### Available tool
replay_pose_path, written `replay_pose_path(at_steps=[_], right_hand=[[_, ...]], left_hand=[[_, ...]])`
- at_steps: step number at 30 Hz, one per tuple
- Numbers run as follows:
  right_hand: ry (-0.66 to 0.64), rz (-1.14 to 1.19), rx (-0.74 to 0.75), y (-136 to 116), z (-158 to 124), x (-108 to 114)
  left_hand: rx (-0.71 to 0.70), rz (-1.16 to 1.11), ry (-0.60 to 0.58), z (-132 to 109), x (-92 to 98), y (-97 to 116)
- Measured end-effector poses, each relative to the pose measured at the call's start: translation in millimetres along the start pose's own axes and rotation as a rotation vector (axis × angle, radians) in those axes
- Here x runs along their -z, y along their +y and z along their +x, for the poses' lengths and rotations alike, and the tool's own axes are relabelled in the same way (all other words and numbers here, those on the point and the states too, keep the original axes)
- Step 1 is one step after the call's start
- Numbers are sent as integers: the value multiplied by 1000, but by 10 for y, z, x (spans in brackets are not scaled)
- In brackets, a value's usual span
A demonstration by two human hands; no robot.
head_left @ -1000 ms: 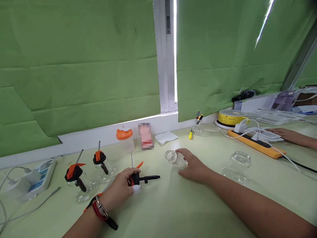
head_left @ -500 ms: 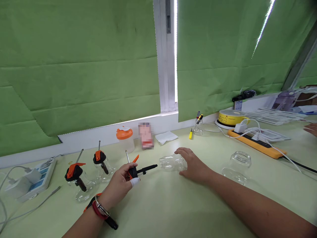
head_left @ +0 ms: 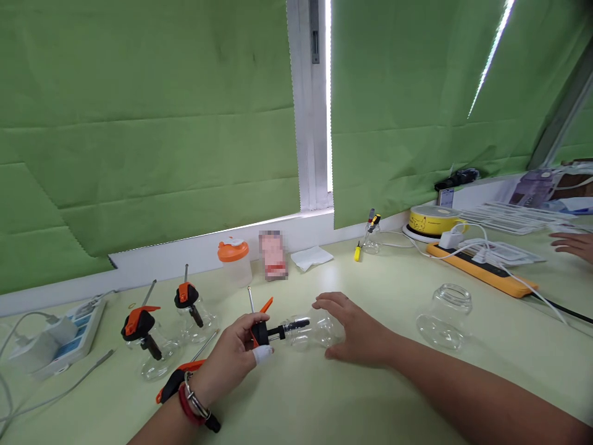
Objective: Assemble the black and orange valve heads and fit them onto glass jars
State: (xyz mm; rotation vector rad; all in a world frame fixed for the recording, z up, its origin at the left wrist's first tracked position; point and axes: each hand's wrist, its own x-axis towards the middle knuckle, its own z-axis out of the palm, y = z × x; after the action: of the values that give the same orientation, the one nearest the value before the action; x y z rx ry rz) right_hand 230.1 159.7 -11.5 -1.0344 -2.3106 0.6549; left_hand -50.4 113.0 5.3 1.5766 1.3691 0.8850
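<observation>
My left hand (head_left: 238, 346), with white tape round its thumb, grips a black-and-orange bottle cap (head_left: 260, 334). A thin metal rod and an orange lever stick up from it. Its black stem (head_left: 296, 324) reaches through the neck of a clear glass bottle (head_left: 319, 332) tipped on its side. My right hand (head_left: 359, 330) wraps round the bottle's wide base. Under my left wrist lies another black-and-orange cap (head_left: 178, 380), partly covered by the bracelets. Two capped glass bottles (head_left: 162, 358) (head_left: 199, 318) stand to the left, and an uncapped glass bottle (head_left: 445, 318) stands at right.
Behind my hands are an orange-lidded cup (head_left: 234, 262), a pink pack (head_left: 273, 254) and a tissue (head_left: 312, 258). Screwdrivers stand in a small jar (head_left: 372, 241). Power strips (head_left: 482, 272) (head_left: 69, 346) with cables flank the table. Another person's hand (head_left: 574, 246) shows at far right.
The cap in my left hand has moved right and its stem has entered the bottle's neck. My right hand has brought the bottle slightly left and nearer to me.
</observation>
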Motion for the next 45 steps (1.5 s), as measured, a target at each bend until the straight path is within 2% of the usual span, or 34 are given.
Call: replay_pose_path(at_steps=[6,12,23,29,34,41,45], right_hand=[[-51,-13,84,-98,-10,-42],[4,-49,162,-92,-12,-62],[71,-132,298,-112,-25,-71],[166,-147,415,-118,-35,-61],[292,-118,526,-120,-49,-76],[341,-110,604,-243,-123,-152],[421,-162,714,-297,-173,-180]], left_hand=[[-26,-112,-79,-53,-87,40],[-57,-116,-93,-89,-137,55],[-82,-38,-95,-79,-107,51],[-84,-64,-99,-96,-106,105],[-28,-215,-53,-167,-142,221],[36,-356,58,-275,-242,315],[113,-464,118,-301,-323,323]])
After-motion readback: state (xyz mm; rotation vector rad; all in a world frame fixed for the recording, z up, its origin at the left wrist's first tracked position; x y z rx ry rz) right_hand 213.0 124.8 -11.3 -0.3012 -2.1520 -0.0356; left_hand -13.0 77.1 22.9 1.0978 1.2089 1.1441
